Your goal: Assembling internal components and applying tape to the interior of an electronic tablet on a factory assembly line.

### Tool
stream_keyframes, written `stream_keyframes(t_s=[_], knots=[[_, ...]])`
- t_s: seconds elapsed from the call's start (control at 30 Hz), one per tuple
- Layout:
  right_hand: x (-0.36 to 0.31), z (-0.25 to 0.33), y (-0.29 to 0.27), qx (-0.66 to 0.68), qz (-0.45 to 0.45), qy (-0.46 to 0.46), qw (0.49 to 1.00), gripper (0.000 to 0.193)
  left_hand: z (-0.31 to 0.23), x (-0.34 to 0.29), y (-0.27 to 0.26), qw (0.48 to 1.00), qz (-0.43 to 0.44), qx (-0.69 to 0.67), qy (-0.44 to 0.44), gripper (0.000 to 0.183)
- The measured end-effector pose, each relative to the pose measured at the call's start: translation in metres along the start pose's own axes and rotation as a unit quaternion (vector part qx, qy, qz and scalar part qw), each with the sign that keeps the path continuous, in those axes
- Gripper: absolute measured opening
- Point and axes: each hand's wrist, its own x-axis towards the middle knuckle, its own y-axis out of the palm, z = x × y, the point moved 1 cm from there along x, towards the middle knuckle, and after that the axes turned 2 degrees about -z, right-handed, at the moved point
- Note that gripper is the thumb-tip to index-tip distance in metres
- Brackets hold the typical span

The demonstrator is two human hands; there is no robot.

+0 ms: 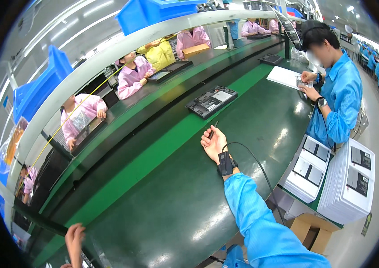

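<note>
My right hand (214, 144) reaches out over the bench from a blue sleeve, its fingers curled around a thin dark pointed tool (211, 134). The tool's exact kind is too small to make out. A black wrist strap (227, 163) with a cable circles that wrist. Just beyond the hand, not touching it, an opened laptop base (212, 102) lies with its inner parts facing up. My left hand is out of view. A bare hand (74, 241) at the lower left edge seems to belong to a co-worker; its arm is cut off.
The green bench (162, 192) has a dark lengthwise strip. To the right, a co-worker (339, 94) handles a small part over a white tray (283, 77). Stacked white trays (348, 181) with dark flat packs stand near, above a cardboard box (312, 232). People in pink work opposite.
</note>
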Motion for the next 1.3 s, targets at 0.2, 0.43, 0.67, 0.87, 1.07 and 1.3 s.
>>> stream_keyframes(t_s=[0.2, 0.43, 0.67, 0.87, 1.07, 1.3], knots=[[-0.004, 0.033, -0.007, 0.124, 0.018, -0.094, 0.988, 0.025, -0.15, 0.119, 0.278, 0.867, 0.434, -0.244, 0.024, 0.038], [-0.003, 0.032, -0.009, 0.142, 0.015, -0.099, 0.985, 0.025, -0.238, 0.246, 0.484, 0.76, 0.353, -0.494, -0.231, 0.078], [0.004, 0.037, -0.006, 0.127, 0.018, -0.079, 0.989, 0.024, -0.303, 0.263, 0.565, 0.704, 0.391, -0.464, -0.369, 0.103], [0.008, 0.035, -0.006, 0.134, 0.012, -0.072, 0.988, 0.022, -0.316, 0.276, 0.567, 0.708, 0.278, -0.451, -0.466, 0.078], [0.006, 0.037, -0.009, 0.131, 0.002, -0.079, 0.988, 0.022, -0.333, 0.248, 0.574, 0.674, 0.382, -0.579, -0.252, 0.057], [0.003, 0.036, -0.007, 0.147, 0.035, -0.071, 0.986, 0.021, -0.335, 0.238, 0.553, 0.678, 0.41, -0.601, -0.108, 0.037]])
